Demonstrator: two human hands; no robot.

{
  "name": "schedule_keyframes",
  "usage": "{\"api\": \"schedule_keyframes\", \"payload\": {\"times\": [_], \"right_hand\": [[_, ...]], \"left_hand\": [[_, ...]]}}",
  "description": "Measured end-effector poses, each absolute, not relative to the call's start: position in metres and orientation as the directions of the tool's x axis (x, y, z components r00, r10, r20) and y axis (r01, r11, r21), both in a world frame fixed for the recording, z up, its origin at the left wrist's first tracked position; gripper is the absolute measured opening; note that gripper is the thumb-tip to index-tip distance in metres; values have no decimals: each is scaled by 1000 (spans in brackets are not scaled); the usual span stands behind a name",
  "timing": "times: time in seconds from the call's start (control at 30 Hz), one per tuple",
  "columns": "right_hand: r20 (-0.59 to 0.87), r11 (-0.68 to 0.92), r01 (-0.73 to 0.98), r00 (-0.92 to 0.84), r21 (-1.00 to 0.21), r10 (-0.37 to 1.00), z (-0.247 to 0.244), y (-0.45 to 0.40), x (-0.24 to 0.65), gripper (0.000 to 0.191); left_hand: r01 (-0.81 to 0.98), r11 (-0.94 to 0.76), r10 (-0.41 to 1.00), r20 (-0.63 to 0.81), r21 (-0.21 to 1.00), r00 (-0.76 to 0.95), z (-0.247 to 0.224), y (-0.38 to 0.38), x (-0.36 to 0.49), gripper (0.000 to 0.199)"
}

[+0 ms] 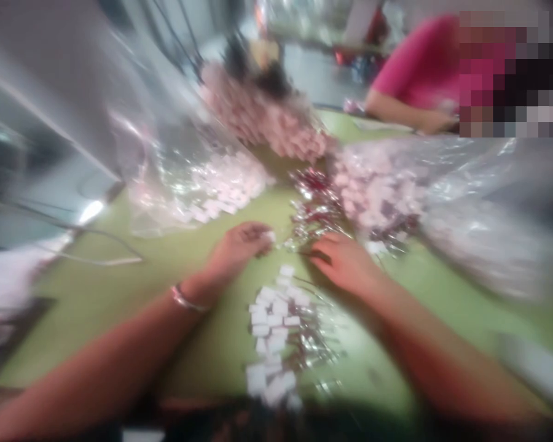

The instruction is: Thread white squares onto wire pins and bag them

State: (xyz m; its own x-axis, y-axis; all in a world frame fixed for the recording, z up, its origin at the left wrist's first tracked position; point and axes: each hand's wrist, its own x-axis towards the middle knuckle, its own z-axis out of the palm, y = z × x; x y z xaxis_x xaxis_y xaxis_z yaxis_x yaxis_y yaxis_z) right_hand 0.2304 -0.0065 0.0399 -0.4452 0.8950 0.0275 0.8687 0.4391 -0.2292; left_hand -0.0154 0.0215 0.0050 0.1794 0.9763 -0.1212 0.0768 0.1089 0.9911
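Note:
My left hand point(244, 240) is closed in a pinch on a small white piece point(270, 236) above the green table. My right hand point(343, 261) faces it, fingers bent together at the near edge of a pile of shiny thin metal pieces point(316, 215), some dark red. Blur hides what its fingertips hold; a thin dark line shows beside them. Between my forearms lies a cluster of small white rectangular pieces point(274, 322), with thin shiny metal parts point(316, 344) sticking out to the right.
A clear plastic bag point(152, 209) with white pieces point(230, 181) spilling out lies left. Pale pink pieces point(276, 126) are heaped behind, more pale pieces point(378, 187) by a large plastic bag point(483, 227) at right. Across the green table point(179, 252) sits a person in pink point(419, 67).

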Motion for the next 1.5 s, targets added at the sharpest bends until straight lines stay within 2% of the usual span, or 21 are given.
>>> {"api": "schedule_keyframes", "payload": {"times": [0.17, 0.27, 0.33, 0.43, 0.53, 0.63, 0.8, 1.03, 1.27, 1.33, 1.5], "right_hand": [[41, 376, 904, -376, -205, 926, 30, -8, 211, 16], [31, 371, 895, -375, -247, 926, 30, -8, 212, 16], [18, 312, 896, -322, -315, 946, 34, -8, 216, 15], [37, 216, 853, -226, -476, 973, 39, -10, 221, 11], [90, 203, 756, -188, -622, 978, 42, -15, 219, 10], [139, 258, 689, -224, -677, 965, 43, -20, 215, 16], [132, 297, 695, -283, -654, 950, 42, -26, 208, 19], [168, 354, 778, -313, -519, 935, 40, -28, 207, 19], [211, 484, 834, -439, -264, 873, 37, -30, 204, 27], [194, 486, 833, -447, -264, 873, 36, -30, 201, 26], [152, 438, 801, -414, -407, 898, 28, -32, 196, 22]], "left_hand": [[230, 45, 949, -113, 972, 293, 1, 8, -7, 29], [278, -62, 929, -46, 959, 367, 5, -5, 1, 23], [268, -75, 909, -45, 961, 415, 6, -11, 5, 21], [220, 15, 904, -107, 975, 414, 5, -9, 4, 22], [98, 143, 916, -169, 985, 365, 5, 0, -1, 27], [-49, 257, 907, -223, 965, 358, 5, 7, -4, 31], [-117, 307, 889, -241, 944, 390, 5, 6, -1, 32], [-42, 236, 881, -196, 971, 430, 1, 8, -4, 33], [137, 157, 896, -199, 978, 397, 1, 4, -2, 33], [147, 153, 893, -201, 977, 403, 2, 3, 0, 30], [156, 123, 885, -179, 980, 429, 4, -1, 3, 28]]}}
